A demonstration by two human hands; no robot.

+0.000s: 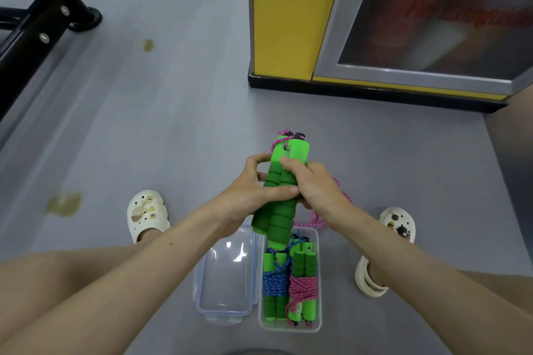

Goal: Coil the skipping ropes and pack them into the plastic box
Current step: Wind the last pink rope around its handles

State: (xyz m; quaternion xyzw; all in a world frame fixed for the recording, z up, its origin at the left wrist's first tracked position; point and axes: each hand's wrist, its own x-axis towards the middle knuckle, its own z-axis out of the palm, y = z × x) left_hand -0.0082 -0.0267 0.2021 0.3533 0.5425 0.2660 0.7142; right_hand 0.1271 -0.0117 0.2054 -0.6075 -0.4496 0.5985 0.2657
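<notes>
Two green foam skipping rope handles [284,181] are held side by side, upright, above the floor. My left hand [248,190] grips them from the left, thumb across the front. My right hand [314,184] grips them from the right. Their pink rope [317,219] hangs loose below my right wrist. The clear plastic box [318,277] lies on the floor beneath, holding a skipping rope wound in blue cord [275,282] and another wound in pink cord [302,288].
The box's clear lid [227,274] lies just left of the box. My feet in white clogs [147,213] [398,225] flank it. A yellow cabinet [285,14] with a black base stands ahead; a black metal frame [43,20] is far left.
</notes>
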